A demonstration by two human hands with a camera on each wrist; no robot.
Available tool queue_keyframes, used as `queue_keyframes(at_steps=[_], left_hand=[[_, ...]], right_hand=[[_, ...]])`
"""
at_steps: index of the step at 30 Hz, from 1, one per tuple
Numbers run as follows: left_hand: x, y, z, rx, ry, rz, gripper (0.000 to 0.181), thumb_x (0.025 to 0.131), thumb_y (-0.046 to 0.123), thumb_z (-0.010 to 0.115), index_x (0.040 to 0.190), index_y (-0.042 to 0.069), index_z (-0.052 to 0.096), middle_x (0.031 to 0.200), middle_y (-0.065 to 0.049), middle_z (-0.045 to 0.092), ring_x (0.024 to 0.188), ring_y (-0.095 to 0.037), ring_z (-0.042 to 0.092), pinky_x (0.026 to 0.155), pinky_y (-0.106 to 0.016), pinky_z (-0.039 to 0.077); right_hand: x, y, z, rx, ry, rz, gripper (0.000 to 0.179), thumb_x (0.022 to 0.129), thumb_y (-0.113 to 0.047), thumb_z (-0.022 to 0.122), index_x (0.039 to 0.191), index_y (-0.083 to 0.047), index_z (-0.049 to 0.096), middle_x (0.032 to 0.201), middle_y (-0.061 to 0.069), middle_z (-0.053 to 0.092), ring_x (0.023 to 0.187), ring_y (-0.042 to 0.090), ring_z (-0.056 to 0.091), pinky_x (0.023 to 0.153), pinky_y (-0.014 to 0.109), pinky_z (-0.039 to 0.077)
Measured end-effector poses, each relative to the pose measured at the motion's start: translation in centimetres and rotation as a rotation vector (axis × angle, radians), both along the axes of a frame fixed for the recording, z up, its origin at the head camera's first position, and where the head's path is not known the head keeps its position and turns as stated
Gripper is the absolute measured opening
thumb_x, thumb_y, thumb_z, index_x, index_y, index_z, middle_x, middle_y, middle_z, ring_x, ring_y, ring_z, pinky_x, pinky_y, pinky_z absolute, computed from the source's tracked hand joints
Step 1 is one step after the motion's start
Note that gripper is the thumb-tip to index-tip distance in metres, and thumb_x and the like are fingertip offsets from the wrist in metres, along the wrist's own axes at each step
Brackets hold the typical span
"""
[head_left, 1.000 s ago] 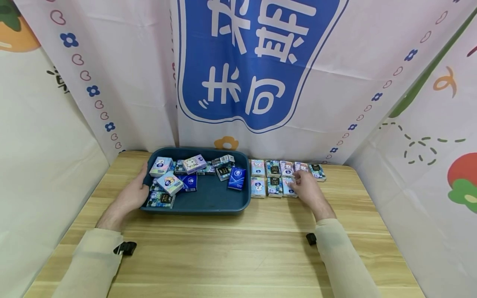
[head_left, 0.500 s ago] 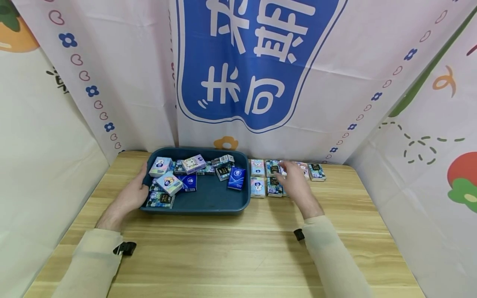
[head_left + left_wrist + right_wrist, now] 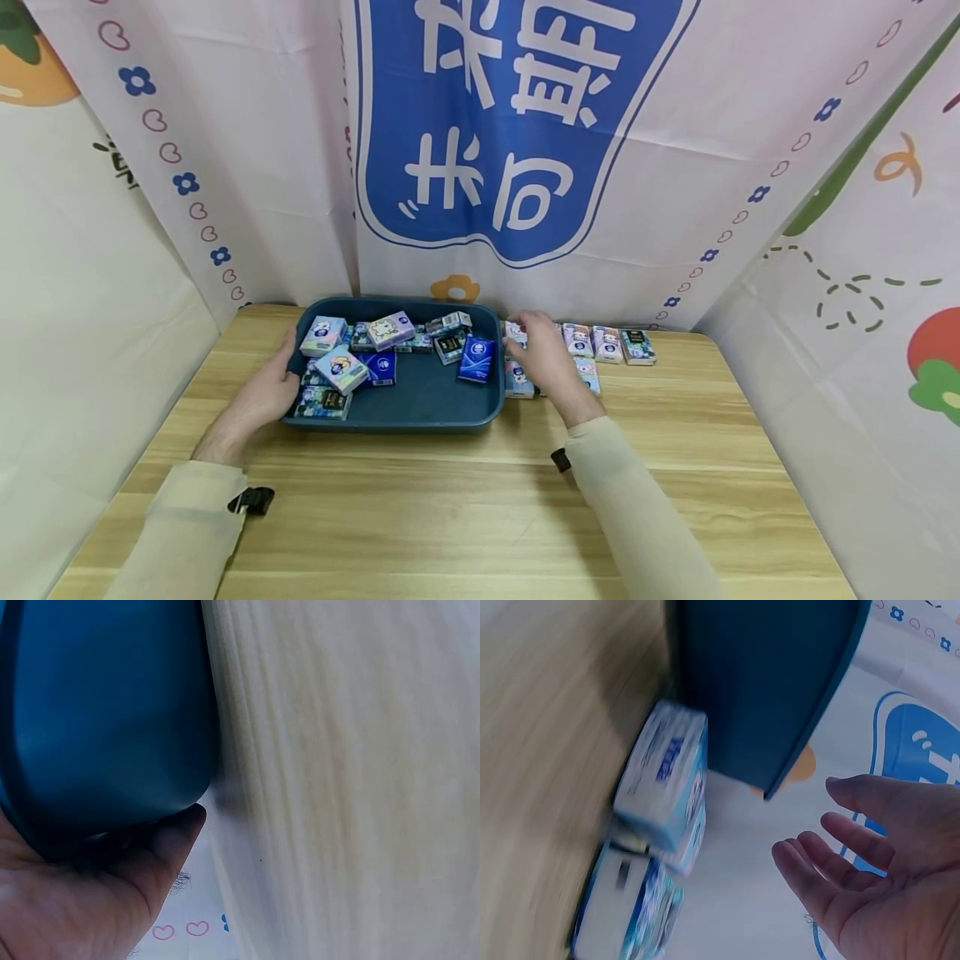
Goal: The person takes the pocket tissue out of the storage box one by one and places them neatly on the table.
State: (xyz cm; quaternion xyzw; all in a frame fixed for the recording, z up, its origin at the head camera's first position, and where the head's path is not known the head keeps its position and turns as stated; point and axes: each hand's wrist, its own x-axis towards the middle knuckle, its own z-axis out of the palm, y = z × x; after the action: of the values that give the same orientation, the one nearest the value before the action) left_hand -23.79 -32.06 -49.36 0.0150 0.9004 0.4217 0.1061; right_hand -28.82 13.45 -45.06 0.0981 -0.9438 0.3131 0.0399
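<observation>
My left hand (image 3: 266,387) rests against the left end of a dark blue-green plastic tub (image 3: 420,404). In the left wrist view, the thumb lies along the outside of the tub wall (image 3: 112,735); the other fingers are mostly hidden. Over the left end of two rows of small tissue packs (image 3: 519,380) hovers my right hand (image 3: 547,354). Its fingers are loosely bent with nothing between them, as the right wrist view shows, apart from the tissue pack (image 3: 660,772) beside the tub. Some packs in the rows are hidden beneath this hand.
Several tissue packs lie jumbled in the tub, including a blue pack (image 3: 476,358) at its right and a pale one (image 3: 341,369) at its left. The back row ends with a dark floral pack (image 3: 637,347). A printed curtain (image 3: 637,275) hangs behind the wooden table (image 3: 420,517).
My right hand has moved left along the rows, from the third front pack to the packs beside the tub, uncovering the right-hand ones. My left hand and the tub have stayed put.
</observation>
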Motion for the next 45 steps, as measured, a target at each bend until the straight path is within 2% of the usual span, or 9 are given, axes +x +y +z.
queue_keyframes(at_steps=[7,10,19,25,31,37,45], left_hand=[[0.0,-0.1,0.0,-0.006,-0.002,0.003,0.081,0.120,0.004,0.027,0.183,0.009,-0.023,0.191,-0.032,-0.019,0.179,-0.064,-0.006,0.147,-0.080,0.002],[0.0,-0.1,0.0,-0.004,-0.004,0.003,0.081,0.120,0.004,0.027,0.183,0.010,-0.023,0.191,-0.032,-0.019,0.179,-0.064,-0.006,0.147,-0.080,0.002],[-0.1,-0.1,-0.1,-0.015,0.001,0.007,0.081,0.119,0.004,0.028,0.183,0.009,-0.022,0.191,-0.031,-0.019,0.179,-0.064,-0.005,0.147,-0.079,0.004],[0.0,0.0,-0.1,-0.021,0.007,0.005,0.082,0.118,0.003,0.029,0.183,0.008,-0.022,0.192,-0.031,-0.019,0.179,-0.064,-0.005,0.147,-0.079,0.004],[-0.1,0.0,-0.1,-0.026,0.007,0.006,0.082,0.119,0.004,0.029,0.183,0.009,-0.022,0.192,-0.031,-0.019,0.179,-0.064,-0.004,0.147,-0.079,0.004],[-0.1,0.0,-0.3,-0.012,0.002,0.008,0.083,0.119,0.003,0.029,0.183,0.010,-0.023,0.191,-0.032,-0.019,0.179,-0.064,-0.006,0.147,-0.080,0.003],[-0.2,-0.1,-0.4,-0.020,0.000,0.010,0.082,0.119,0.004,0.028,0.183,0.010,-0.023,0.191,-0.032,-0.018,0.179,-0.064,-0.005,0.147,-0.080,0.004]], right_hand=[[-0.9,-2.3,-0.1,0.001,0.000,0.020,0.041,0.113,-0.015,0.079,0.152,-0.003,0.073,0.154,0.020,0.073,0.141,0.039,0.073,0.120,0.054,0.065],[-1.3,-2.9,-0.3,-0.001,0.000,0.049,0.041,0.113,-0.015,0.079,0.153,-0.005,0.073,0.156,0.017,0.073,0.143,0.037,0.072,0.122,0.053,0.064],[-2.6,-4.3,-0.8,0.000,0.019,0.200,0.047,0.114,-0.012,0.078,0.160,-0.008,0.069,0.168,0.015,0.066,0.160,0.036,0.063,0.137,0.053,0.053],[-3.4,-5.0,-1.2,0.070,0.026,0.318,0.053,0.115,-0.011,0.075,0.167,-0.009,0.064,0.178,0.013,0.059,0.168,0.037,0.055,0.142,0.054,0.047],[-4.1,-5.5,-1.7,0.189,0.049,0.406,0.049,0.117,-0.010,0.071,0.166,-0.010,0.065,0.187,0.014,0.047,0.173,0.041,0.047,0.145,0.056,0.043],[-4.6,-5.9,-2.2,0.269,0.069,0.443,0.047,0.117,-0.010,0.071,0.164,-0.011,0.069,0.188,0.014,0.047,0.175,0.040,0.046,0.146,0.054,0.041],[-4.7,-6.4,-2.3,0.290,0.031,0.420,0.045,0.119,-0.012,0.070,0.164,-0.011,0.069,0.182,0.016,0.053,0.169,0.041,0.052,0.144,0.053,0.044]])
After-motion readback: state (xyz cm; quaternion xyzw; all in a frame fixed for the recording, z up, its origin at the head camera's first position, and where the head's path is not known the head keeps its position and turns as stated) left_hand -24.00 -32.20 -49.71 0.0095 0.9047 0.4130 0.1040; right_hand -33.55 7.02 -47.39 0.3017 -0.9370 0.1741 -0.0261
